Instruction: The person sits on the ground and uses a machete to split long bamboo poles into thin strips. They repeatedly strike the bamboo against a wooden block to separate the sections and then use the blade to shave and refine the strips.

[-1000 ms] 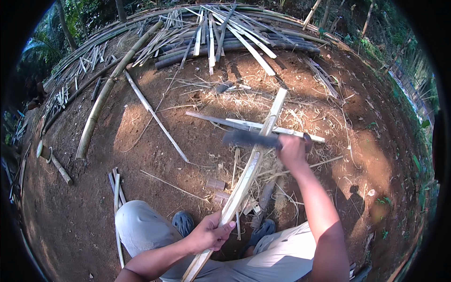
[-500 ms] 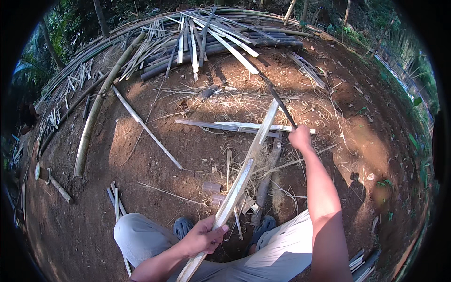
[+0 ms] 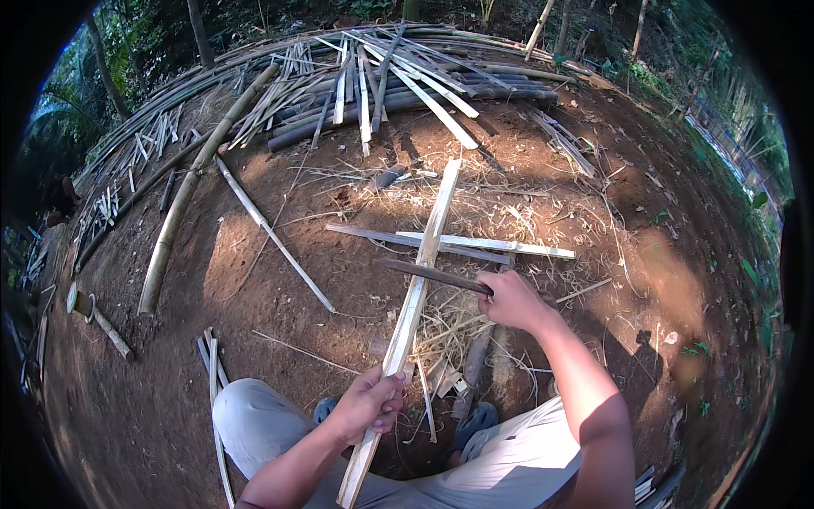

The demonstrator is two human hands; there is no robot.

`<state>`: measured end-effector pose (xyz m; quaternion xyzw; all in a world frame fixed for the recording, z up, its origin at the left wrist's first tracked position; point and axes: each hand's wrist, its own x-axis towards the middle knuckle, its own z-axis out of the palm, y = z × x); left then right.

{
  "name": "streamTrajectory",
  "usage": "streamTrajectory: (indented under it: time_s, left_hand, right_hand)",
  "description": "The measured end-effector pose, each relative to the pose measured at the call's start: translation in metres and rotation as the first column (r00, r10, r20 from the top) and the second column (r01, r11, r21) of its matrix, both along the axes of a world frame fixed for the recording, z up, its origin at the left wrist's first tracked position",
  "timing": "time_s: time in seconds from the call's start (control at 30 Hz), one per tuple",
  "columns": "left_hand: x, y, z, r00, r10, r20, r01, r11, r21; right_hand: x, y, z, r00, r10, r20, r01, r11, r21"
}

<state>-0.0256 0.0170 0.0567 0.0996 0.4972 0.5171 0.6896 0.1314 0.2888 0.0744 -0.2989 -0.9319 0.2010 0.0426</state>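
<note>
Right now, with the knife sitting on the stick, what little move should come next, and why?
Probably a short push of the blade along the bamboo strip, away from the body. The right hand holds the blade across the strip's edge, the left hand grips the strip's near end, and shavings lie beneath.

Head view, single: fisheye camera worn on the person's head, facing down and forward over bare earth [image 3: 254,280]. Knees and forearms enter near, at the lower edge; bamboo pile [image 3: 381,76] lies far. Rim bends straight edges.
</note>
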Motion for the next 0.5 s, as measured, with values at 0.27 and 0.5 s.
streamTrajectory:
  time_s: [0.27,0.5]
  left_hand:
    - [-0.004,0.010,-0.007,0.983,0.110,-0.146,-0.097,0.991,0.092]
    - [0.002,0.010,-0.015,0.986,0.124,-0.113,-0.114,0.990,0.088]
  right_hand:
    - [-0.008,-0.076,0.013,0.950,0.311,-0.029,-0.311,0.950,-0.029]
    - [-0.014,-0.104,0.021,0.897,0.420,0.139,-0.428,0.903,0.039]
